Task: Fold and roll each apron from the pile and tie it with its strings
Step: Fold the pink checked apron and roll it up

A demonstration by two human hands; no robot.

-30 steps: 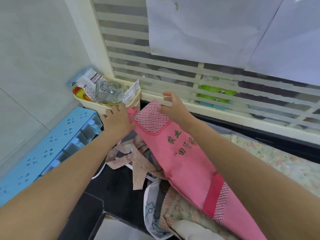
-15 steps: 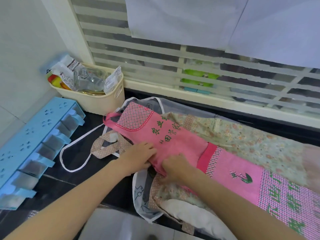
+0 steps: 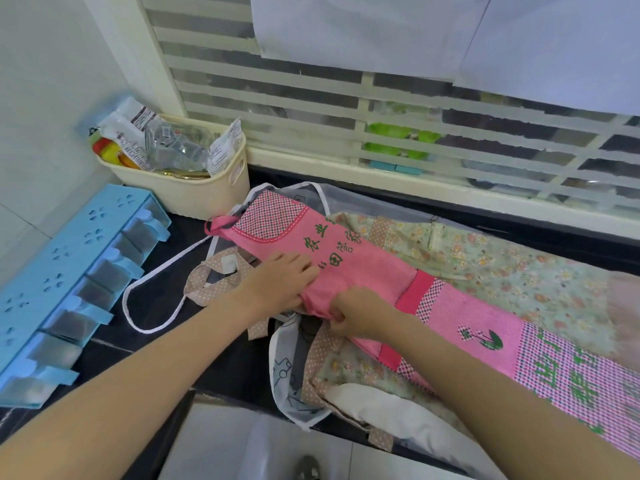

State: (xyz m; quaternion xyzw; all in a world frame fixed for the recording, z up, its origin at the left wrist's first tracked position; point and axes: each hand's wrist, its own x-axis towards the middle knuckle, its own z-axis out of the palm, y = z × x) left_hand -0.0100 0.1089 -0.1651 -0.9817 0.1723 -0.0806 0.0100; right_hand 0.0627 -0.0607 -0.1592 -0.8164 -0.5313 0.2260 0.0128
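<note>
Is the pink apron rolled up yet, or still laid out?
Laid out, not rolled. The pink apron lies lengthwise atop the pile; the left hand presses it, the right hand pinches its near edge.

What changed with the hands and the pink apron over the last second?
Both hands left the bib top and came down to the near edge of the pink apron, now laid flat: left hand pressing, right hand pinching the fold. Basket and blue rack unchanged.
</note>
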